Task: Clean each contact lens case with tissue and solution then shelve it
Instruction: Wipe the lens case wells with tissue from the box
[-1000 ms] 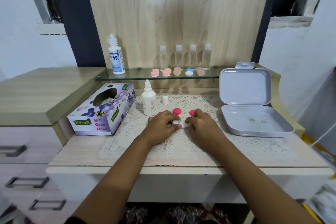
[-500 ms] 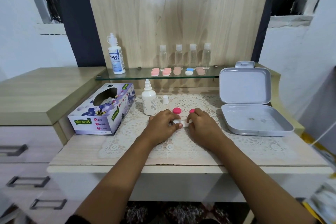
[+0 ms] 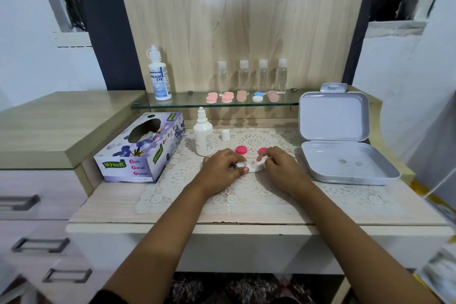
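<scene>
**Both hands on white lens case, mid-frame**

L hand [image 3: 222, 168] curls thumb + fingers round the left end of the white lens case [image 3: 249, 168], which lies on the lace mat [image 3: 246, 195] at frame ctr. R hand [image 3: 281, 165] pinches a small tissue wad [image 3: 261, 161] against the case's right end. Two pink caps [image 3: 241, 149] sit just behind the hands.

Above-left of the hands stands an uncapped solution bottle [image 3: 203, 136] w/ its small cap [image 3: 225, 135] beside it. The tissue box [image 3: 140, 148] is at left, an open grey box [image 3: 345, 158] at right.

Higher up, a glass shelf [image 3: 187, 104] carries five more cases [image 3: 232, 97], four clear bottles [image 3: 254, 76] and a Dream Eye bottle [image 3: 159, 76], backed by a light wood panel [image 3: 234, 20]. Drawers [image 3: 37, 205] lower left; pale walls both sides.
</scene>
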Action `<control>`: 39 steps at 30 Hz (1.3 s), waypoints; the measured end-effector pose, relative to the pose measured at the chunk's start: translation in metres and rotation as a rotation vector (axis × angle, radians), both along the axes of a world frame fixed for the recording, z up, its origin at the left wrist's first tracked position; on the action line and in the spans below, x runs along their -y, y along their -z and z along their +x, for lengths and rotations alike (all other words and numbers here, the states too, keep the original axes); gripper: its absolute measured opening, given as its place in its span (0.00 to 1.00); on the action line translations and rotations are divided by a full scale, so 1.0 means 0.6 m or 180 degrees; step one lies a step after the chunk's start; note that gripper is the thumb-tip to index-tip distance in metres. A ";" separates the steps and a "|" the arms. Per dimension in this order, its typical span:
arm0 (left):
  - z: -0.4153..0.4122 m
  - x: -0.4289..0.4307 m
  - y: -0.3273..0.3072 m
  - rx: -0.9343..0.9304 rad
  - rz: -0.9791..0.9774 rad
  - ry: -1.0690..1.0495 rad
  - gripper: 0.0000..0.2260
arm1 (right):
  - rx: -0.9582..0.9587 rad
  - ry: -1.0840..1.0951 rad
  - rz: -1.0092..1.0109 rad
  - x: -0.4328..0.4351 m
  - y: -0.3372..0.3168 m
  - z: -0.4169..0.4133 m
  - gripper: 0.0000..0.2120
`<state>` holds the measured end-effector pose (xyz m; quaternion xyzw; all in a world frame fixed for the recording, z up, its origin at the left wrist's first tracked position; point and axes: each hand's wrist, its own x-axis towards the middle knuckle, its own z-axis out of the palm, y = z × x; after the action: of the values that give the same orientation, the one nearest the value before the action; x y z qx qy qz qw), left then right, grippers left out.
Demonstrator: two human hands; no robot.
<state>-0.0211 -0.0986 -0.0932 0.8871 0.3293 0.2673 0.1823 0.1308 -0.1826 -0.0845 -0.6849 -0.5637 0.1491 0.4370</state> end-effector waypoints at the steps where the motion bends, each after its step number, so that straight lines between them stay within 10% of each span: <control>1: 0.000 0.001 -0.001 -0.0003 -0.0009 0.0000 0.13 | -0.0275 0.0046 0.0144 0.003 -0.001 0.000 0.14; 16: -0.005 0.019 -0.014 0.0584 -0.0498 0.0142 0.16 | -0.0683 -0.0387 0.0465 0.026 -0.010 -0.008 0.09; 22: -0.005 0.026 -0.019 0.1170 -0.0932 0.0161 0.02 | -0.0408 -0.0128 0.0471 0.020 -0.011 -0.001 0.09; 25: -0.009 0.025 -0.014 0.1022 -0.0782 0.0268 0.13 | -0.0480 -0.0026 0.0494 0.018 -0.008 0.001 0.09; 39: -0.006 0.020 -0.011 0.1131 -0.0365 0.0261 0.18 | 0.1139 0.0288 0.1692 0.004 0.011 0.007 0.07</control>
<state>-0.0249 -0.1108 -0.0867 0.8268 0.2702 0.3928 0.2985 0.1353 -0.1853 -0.0909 -0.5865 -0.6198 -0.1456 0.5007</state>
